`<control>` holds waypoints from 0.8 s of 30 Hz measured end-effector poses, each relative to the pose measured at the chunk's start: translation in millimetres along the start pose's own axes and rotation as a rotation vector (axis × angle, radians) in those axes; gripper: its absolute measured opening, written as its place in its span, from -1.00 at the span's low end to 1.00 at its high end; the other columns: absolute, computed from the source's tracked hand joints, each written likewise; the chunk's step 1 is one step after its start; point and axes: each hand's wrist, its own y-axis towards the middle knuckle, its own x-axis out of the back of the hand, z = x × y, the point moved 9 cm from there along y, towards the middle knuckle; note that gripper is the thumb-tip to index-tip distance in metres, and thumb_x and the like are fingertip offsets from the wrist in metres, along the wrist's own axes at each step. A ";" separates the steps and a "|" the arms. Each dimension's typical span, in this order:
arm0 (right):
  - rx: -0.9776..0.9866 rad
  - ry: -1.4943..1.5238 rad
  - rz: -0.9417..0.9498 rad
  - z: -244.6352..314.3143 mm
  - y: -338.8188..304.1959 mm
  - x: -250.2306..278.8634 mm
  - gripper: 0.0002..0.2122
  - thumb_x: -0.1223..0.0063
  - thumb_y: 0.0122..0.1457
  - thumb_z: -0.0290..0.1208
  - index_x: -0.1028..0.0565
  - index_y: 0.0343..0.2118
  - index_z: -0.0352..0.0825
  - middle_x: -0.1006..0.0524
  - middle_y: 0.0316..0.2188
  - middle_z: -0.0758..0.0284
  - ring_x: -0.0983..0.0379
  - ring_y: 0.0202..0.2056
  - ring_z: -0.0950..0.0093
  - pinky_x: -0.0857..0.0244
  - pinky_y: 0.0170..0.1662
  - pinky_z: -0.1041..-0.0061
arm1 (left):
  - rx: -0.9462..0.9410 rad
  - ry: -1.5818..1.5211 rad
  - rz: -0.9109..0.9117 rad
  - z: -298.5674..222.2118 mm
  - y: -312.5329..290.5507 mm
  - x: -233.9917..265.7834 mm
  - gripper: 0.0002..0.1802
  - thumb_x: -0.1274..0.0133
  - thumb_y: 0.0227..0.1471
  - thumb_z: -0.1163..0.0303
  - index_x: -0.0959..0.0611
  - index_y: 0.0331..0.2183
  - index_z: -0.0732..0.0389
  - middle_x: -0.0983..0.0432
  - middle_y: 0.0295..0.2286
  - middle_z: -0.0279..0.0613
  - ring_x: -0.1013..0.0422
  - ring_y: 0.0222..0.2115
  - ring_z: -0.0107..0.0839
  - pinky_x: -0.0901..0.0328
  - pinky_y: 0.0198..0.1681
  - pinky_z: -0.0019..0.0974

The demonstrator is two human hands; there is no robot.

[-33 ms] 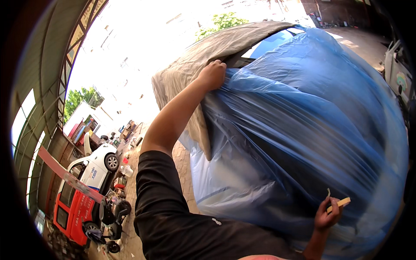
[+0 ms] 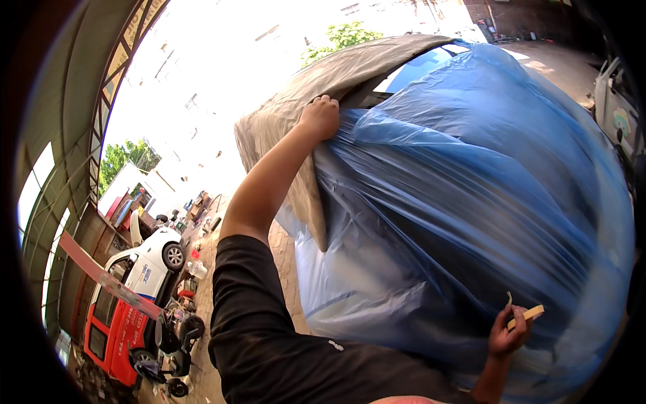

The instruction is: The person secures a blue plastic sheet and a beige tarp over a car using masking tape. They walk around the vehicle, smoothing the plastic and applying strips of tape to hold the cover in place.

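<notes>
Left arm is stretching forward and up across the view, elbow slightly bent, black sleeve [image 2: 249, 289] ending above the elbow. Left hand [image 2: 319, 118] is curling into a fist, knuckles up, and clamping the gathered edge of the blue plastic sheet [image 2: 471, 182] right beside the tan cover [image 2: 289, 111]; folds are fanning out from the fist. Whether it is also pinching the cover, cannot tell. Right forearm is coming in from the lower edge; right hand [image 2: 510, 331] is holding low in front of the sheet, fingers closing around a yellow tape-like roll [image 2: 527, 318], a short pale strip [image 2: 509, 298] poking up by it. Hands are staying well apart, left one far, right one near.

Sheet is draping over a vehicle's side and front, filling centre and right; tan cover is lying over the upper left part.

Writing: red-and-white car [image 2: 128, 289] at left is carrying pale lettering on its red part and blue marking on the white; yellow panels [image 2: 121, 54] along the roof edge are showing dark lettering. Grey door [image 2: 616, 111] at far right is bearing a coloured sticker.

Containers: whitish container [image 2: 197, 268] is standing on the ground near the car; contents, cannot tell.
</notes>
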 end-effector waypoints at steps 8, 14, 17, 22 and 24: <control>-0.017 -0.014 0.012 0.4 5.1 2.7 -0.63 -0.20 0.09 -0.75 -0.30 -0.12 -0.31 -0.51 -0.35 0.20 -0.52 -0.40 0.21 -0.39 -0.35 0.24 | 0.212 0.070 -0.006 25.9 19.5 10.9 -0.64 0.05 0.14 0.34 -0.59 -0.10 0.36 -0.59 -0.14 0.20 -0.52 -0.06 -0.03 -0.40 0.03 -0.09; -0.027 0.017 0.009 1.3 8.8 3.1 -0.63 -0.21 0.08 -0.73 -0.31 -0.12 -0.30 -0.51 -0.38 0.21 -0.51 -0.43 0.22 -0.38 -0.37 0.26 | 0.493 -0.749 -0.080 49.3 40.9 37.9 -0.57 0.10 0.13 0.26 -0.56 -0.13 0.43 -0.59 -0.31 0.13 -0.56 -0.28 -0.23 -0.41 -0.21 -0.22; -0.030 -0.018 0.000 0.5 10.5 7.6 -0.62 -0.22 0.07 -0.72 -0.32 -0.11 -0.29 -0.51 -0.40 0.21 -0.50 -0.43 0.23 -0.38 -0.37 0.26 | 0.456 -0.921 -0.073 15.0 42.9 71.3 -0.52 0.03 0.12 0.18 -0.61 -0.14 0.43 -0.60 -0.37 0.05 -0.55 -0.35 -0.29 -0.40 -0.27 -0.27; -0.020 -0.021 -0.006 -1.4 7.8 8.3 -0.63 -0.24 0.07 -0.68 -0.33 -0.11 -0.29 -0.52 -0.41 0.22 -0.51 -0.42 0.24 -0.37 -0.37 0.28 | 0.081 -0.397 -0.015 -11.1 68.3 98.3 -0.63 -0.12 0.11 0.22 -0.70 -0.23 0.38 -0.64 -0.39 0.00 -0.55 -0.38 -0.31 -0.41 -0.29 -0.25; -0.019 -0.033 -0.013 -1.5 7.0 9.9 -0.64 -0.24 0.08 -0.67 -0.34 -0.11 -0.30 -0.52 -0.41 0.22 -0.51 -0.42 0.24 -0.36 -0.38 0.29 | 0.074 -0.556 -0.057 -26.9 75.7 114.2 -0.61 -0.14 0.13 0.23 -0.68 -0.17 0.39 -0.64 -0.35 -0.11 -0.54 -0.33 -0.41 -0.41 -0.25 -0.33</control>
